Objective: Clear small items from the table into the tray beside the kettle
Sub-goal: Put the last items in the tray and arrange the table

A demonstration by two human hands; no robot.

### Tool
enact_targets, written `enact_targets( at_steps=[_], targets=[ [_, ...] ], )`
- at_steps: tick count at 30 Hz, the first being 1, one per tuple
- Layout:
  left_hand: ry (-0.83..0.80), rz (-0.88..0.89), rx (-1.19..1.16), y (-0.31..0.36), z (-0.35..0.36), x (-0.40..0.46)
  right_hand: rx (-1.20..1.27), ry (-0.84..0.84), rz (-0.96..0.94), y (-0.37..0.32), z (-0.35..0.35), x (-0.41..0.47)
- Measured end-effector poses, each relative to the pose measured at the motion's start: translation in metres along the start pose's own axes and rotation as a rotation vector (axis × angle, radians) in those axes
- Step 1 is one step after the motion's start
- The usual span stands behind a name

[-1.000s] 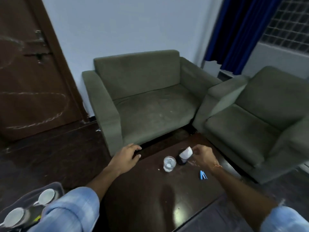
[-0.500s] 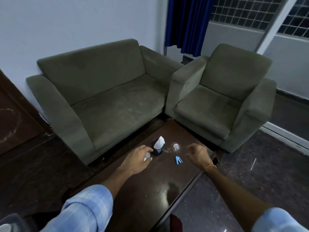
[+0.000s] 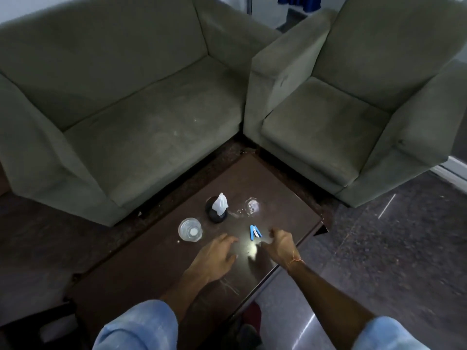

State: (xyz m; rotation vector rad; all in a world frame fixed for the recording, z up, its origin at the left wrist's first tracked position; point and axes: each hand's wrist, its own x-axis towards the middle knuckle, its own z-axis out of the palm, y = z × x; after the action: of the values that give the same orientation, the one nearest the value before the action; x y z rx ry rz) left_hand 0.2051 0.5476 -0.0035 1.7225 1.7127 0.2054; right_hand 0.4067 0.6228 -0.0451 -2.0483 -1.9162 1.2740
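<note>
On the dark brown glossy tabletop [image 3: 141, 271] there are 4 small things, all gathered at the far half, near the corner between the 2 grey-green fabric armchairs [image 3: 141, 117]. The small blue plastic stapler-like item [image 3: 254, 232] lies flat, just in front of both hands. The clear round glass with a white spot inside [image 3: 190, 229] stands upright to the left of it. Behind them stands the small black round holder with a white crumpled tissue in it [image 3: 217, 209], and just beside that, to the right, the clear glass object lying on its side [image 3: 250, 207]; its exact shape I cannot tell.

The left hand [image 3: 214, 256] hovers low over the tabletop with the fingers spread and relaxed; its grip holds nothing. The right hand [image 3: 279, 245] is near the blue item with the fingers loosely curled, and its grip also seems empty, though motion blur and a bright reflection between the hands hide the fingertips a little.

I judge that both hands are placed on the 2 sides of the blue item because it is the nearest piece to take first. The tray and the kettle are not in view, so every item is still to be carried there.
</note>
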Motion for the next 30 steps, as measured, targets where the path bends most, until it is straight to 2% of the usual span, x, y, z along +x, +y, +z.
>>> enact_targets(
  at_steps=[13,20,25,30],
  targets=[
    [-0.154,-0.12,-0.025,-0.061,0.081,0.059,-0.038,-0.02,0.114,0.016,0.065,0.081],
    [-0.163,-0.212,-0.072,-0.085,0.108,0.078,-0.137,-0.015,0.161,0.035,0.101,0.118],
    [-0.174,-0.213,-0.091,-0.092,0.123,0.072,-0.234,0.01,0.199,0.042,0.119,0.125],
    [-0.15,-0.214,-0.103,-0.098,0.118,0.063,-0.194,0.026,0.198,0.039,0.12,0.127]
  ],
)
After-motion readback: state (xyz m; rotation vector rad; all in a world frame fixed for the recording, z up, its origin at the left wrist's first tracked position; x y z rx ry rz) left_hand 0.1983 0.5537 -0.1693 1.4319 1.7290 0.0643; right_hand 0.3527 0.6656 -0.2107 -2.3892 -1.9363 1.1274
